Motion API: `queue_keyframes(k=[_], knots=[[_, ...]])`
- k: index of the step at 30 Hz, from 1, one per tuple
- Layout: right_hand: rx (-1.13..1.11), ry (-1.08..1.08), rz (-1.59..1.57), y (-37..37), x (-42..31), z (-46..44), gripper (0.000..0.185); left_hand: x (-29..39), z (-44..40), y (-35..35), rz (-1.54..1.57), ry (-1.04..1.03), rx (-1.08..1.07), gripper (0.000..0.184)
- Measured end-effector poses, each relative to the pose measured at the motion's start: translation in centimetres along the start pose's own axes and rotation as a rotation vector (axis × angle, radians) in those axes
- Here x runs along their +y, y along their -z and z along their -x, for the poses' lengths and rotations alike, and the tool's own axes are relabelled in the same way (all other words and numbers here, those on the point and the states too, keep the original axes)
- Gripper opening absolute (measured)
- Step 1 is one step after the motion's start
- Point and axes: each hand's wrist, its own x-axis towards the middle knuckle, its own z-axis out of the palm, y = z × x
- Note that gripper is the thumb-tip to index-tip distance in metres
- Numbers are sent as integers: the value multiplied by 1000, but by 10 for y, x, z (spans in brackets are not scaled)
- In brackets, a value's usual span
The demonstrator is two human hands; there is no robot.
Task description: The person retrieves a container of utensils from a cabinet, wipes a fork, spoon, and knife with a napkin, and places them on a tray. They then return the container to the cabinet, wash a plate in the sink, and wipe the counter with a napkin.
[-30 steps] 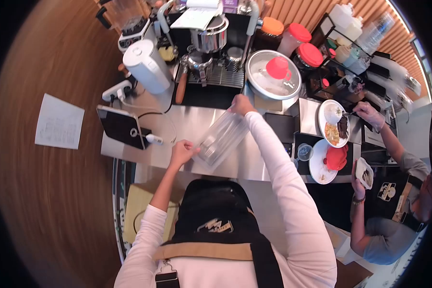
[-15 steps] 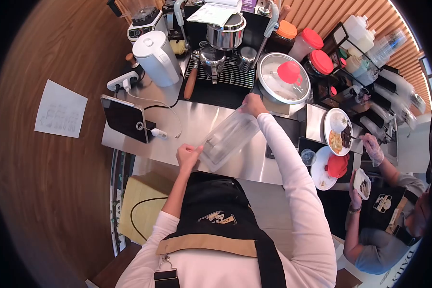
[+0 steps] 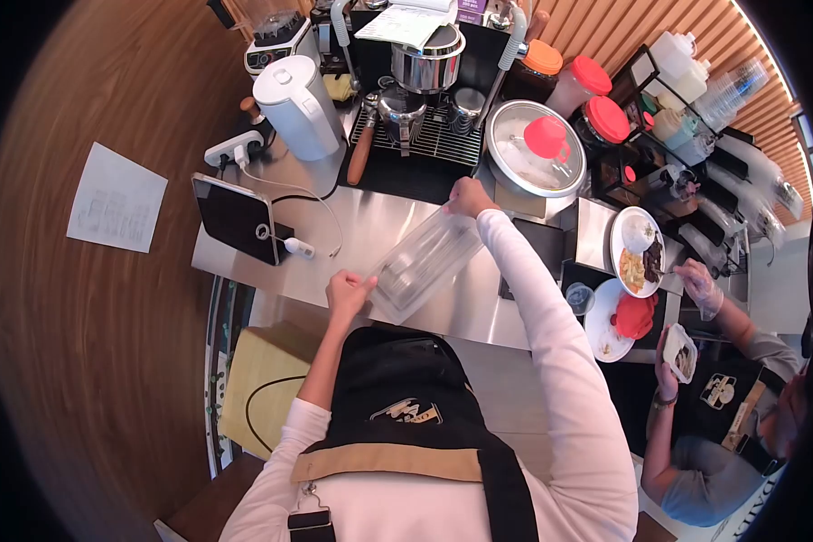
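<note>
A long, clear plastic tray or lid [image 3: 425,267] spans the space between my hands, slanting over the steel counter [image 3: 325,212]. My left hand [image 3: 349,294] pinches its near left corner. At the far right end, my right hand [image 3: 470,198] is closed on the rim. I cannot tell whether the tray touches the counter. Beyond my right hand stands a round pot with a glass lid [image 3: 515,172] and a red knob cover. A dark flat item [image 3: 535,248] lies beneath my right forearm.
An espresso machine [image 3: 425,126] stands at the back, beside a white kettle [image 3: 298,108]. A tablet [image 3: 237,219] with a cable is at left. On the right, a gloved co-worker's hand [image 3: 701,287] works by a plate of food [image 3: 635,280]; their other hand holds a white container [image 3: 680,354].
The clear tray and both my hands have shifted very slightly left. The co-worker's hands have barely moved.
</note>
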Motion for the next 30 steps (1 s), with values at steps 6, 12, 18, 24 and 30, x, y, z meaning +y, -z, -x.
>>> queue_keyframes(k=[6, 12, 18, 24, 30], knots=[[620, 215, -76, -16, -4, 64, 45, -3, 1, 6, 0, 70, -154, 36], [575, -269, -534, -45, 43, 110, 48, -6, 19, 4, 605, 504, -495, 41], [310, -473, -565, -16, 39, 101, 42, 2, 69, -34, 538, 429, -418, 38], [198, -574, -348, 5, 17, 94, 36, 6, 73, -43, 190, 225, -251, 40], [227, -625, -382, 14, 12, 94, 43, 19, 79, -48, 51, 262, -203, 41]])
